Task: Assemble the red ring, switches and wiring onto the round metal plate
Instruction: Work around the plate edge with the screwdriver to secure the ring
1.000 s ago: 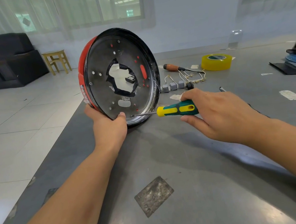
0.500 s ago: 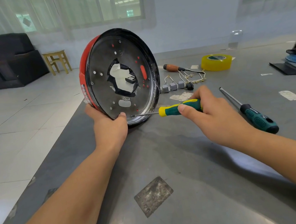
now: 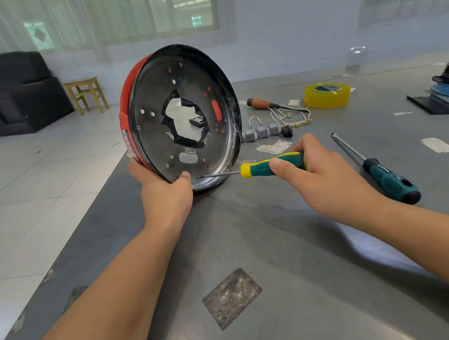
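While the left hand (image 3: 164, 190) grips the round metal plate (image 3: 184, 116), standing on edge on the surface (image 3: 281, 247) with its red ring (image 3: 126, 119) behind, the right hand (image 3: 321, 176) pinching the screwdriver (image 3: 259, 168) should probably keep the tip square in the bottom screw, pressing firmly.

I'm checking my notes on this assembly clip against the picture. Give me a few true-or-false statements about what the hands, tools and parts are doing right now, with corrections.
1. The left hand holds the round metal plate upright on its edge. True.
2. The right hand grips the wooden-handled screwdriver. False: it grips the green and yellow screwdriver, whose tip meets the plate near its bottom rim; the wooden-handled one lies on the table.
3. The grey switches are mounted on the plate. False: they lie on the table behind it.
4. The red ring sits on the plate's far side. True.
5. A yellow tape roll lies on the table. True.
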The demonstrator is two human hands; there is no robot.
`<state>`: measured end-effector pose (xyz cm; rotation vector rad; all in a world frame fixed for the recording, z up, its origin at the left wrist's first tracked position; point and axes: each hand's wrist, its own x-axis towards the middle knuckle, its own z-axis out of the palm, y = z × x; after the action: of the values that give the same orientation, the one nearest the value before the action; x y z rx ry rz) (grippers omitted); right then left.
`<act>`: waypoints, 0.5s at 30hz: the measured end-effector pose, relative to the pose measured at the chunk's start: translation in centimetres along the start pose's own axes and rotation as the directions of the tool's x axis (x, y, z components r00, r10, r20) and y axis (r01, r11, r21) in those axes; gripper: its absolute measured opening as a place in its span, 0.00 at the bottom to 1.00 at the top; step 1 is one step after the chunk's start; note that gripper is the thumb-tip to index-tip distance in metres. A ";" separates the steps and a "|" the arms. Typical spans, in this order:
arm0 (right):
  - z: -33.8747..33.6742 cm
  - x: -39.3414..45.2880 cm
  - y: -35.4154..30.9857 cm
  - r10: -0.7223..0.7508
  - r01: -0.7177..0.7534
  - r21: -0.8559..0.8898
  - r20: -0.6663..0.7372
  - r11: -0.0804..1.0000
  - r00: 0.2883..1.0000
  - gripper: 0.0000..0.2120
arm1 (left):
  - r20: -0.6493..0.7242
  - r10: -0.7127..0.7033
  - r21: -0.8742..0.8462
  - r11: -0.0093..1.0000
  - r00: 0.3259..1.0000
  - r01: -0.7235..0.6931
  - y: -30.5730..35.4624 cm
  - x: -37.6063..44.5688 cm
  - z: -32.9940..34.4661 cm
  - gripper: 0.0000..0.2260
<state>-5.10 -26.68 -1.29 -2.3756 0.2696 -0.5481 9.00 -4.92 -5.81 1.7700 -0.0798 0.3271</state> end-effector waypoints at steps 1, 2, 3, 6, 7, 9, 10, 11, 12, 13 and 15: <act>0.1 0.0 0.1 -0.007 0.007 -0.010 -0.003 1.000 1.000 0.15 | -0.004 -0.004 -0.004 1.000 1.000 0.004 -0.1 0.0 0.0 0.29; 0.2 0.0 0.1 -0.016 0.016 -0.016 0.001 1.000 1.000 0.15 | -0.010 -0.008 -0.009 1.000 1.000 0.008 -0.1 0.0 0.0 0.29; 0.3 0.0 0.1 -0.030 0.030 -0.008 0.012 1.000 0.999 0.14 | -0.019 -0.012 -0.015 1.000 1.000 0.012 -0.2 0.0 0.1 0.30; -0.1 0.4 0.2 -0.087 0.090 0.076 -0.039 0.993 0.995 0.12 | -0.037 -0.017 -0.033 0.999 0.999 0.016 -0.3 0.1 -0.1 0.31; -0.6 0.7 0.3 -0.109 0.118 0.078 -0.111 0.990 0.988 0.12 | -0.037 -0.021 -0.041 0.999 0.999 0.019 -0.3 0.1 -0.2 0.31; -2.0 1.4 0.9 -0.164 0.159 -0.040 -0.271 0.986 0.948 0.14 | -0.036 -0.020 -0.048 0.999 0.999 0.018 -0.4 0.2 -0.2 0.31; -2.6 1.6 1.3 -0.223 0.167 -0.186 -0.337 0.968 0.915 0.15 | -0.034 -0.015 -0.046 0.999 0.999 0.013 -0.5 0.2 -0.2 0.30; -3.0 1.8 1.9 -0.299 0.161 -0.358 -0.374 0.920 0.878 0.16 | -0.033 -0.010 -0.045 0.999 0.999 0.008 -0.5 0.2 -0.2 0.30; -3.2 1.9 2.6 -0.366 0.142 -0.501 -0.383 0.854 0.848 0.16 | -0.034 -0.005 -0.046 0.999 0.999 0.004 -0.5 0.2 -0.2 0.30; -3.2 1.9 3.2 -0.400 0.112 -0.594 -0.378 0.796 0.835 0.15 | -0.034 -0.002 -0.050 0.999 0.999 0.000 -0.5 0.1 -0.2 0.30; -3.1 2.0 4.1 -0.392 0.044 -0.677 -0.370 0.734 0.842 0.14 | -0.026 0.005 -0.071 0.997 1.000 -0.007 -0.4 0.1 -0.2 0.32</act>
<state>-4.92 -32.22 -1.29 -2.9204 0.4561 -1.3903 9.09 -4.63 -6.08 1.6949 -0.0777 0.3471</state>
